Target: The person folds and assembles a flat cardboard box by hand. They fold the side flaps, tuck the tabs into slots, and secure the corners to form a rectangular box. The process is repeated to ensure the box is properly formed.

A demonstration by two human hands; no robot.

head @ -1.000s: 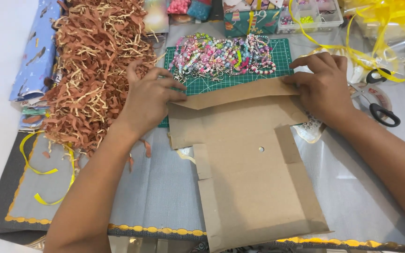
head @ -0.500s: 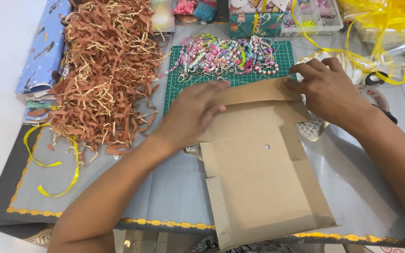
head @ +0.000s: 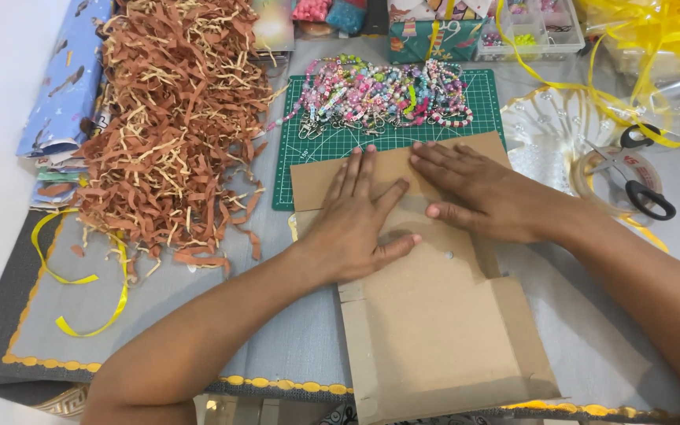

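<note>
A flat brown cardboard box blank (head: 442, 330) lies on the table, its far flap over the green cutting mat (head: 332, 145). My left hand (head: 360, 220) presses flat on the flap, fingers spread and pointing away from me. Beside it my right hand (head: 482, 193) lies palm down on the same flap, fingers pointing left and close to the left hand's fingertips. Neither hand holds anything. A pile of colourful beaded chains (head: 379, 94) rests on the far part of the mat.
A heap of brown shredded paper (head: 171, 126) fills the left side, with yellow ribbon (head: 88, 303) near it. Scissors (head: 639, 177) lie on a tape roll (head: 607, 182) at the right. Yellow ribbon tangle (head: 647, 31), bead boxes (head: 533, 27) and patterned wrapping paper (head: 64, 86) line the edges.
Both hands have slid inward onto the middle of the cardboard flap and now press it flat. The left hand came from the flap's left end, the right from its right corner.
</note>
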